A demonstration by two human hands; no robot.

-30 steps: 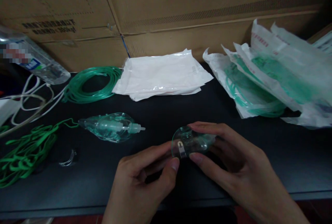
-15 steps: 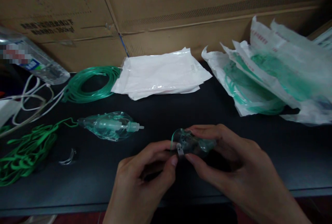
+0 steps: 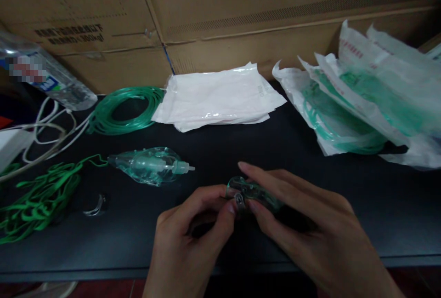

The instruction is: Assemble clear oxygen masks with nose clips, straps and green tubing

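Near the table's front edge, a clear green-tinted oxygen mask (image 3: 257, 193) is held between both hands. My left hand (image 3: 195, 224) pinches its left end with thumb and index finger, beside a small metal strip (image 3: 239, 200) on the mask. My right hand (image 3: 303, 220) grips the mask's right side, thumb below it and fingers over the top; the index finger is lifted off. Part of the mask is hidden under the right fingers. Farther left lies a second oxygen mask (image 3: 151, 165) with a pale connector, apart from both hands.
Green elastic straps (image 3: 44, 194) and small curved metal strips (image 3: 96, 207) lie at left. Behind them are coiled green tubing (image 3: 126, 125), a white cable (image 3: 51, 123) and a tilted bottle (image 3: 41, 72). White packets (image 3: 220, 95) and bagged green tubing (image 3: 344, 118) lie before cardboard boxes (image 3: 258, 3).
My right index finger has lifted and stretched leftward over the mask. The mask has tilted, and its pale outlet is now covered by the right hand. The left hand keeps its pinch.
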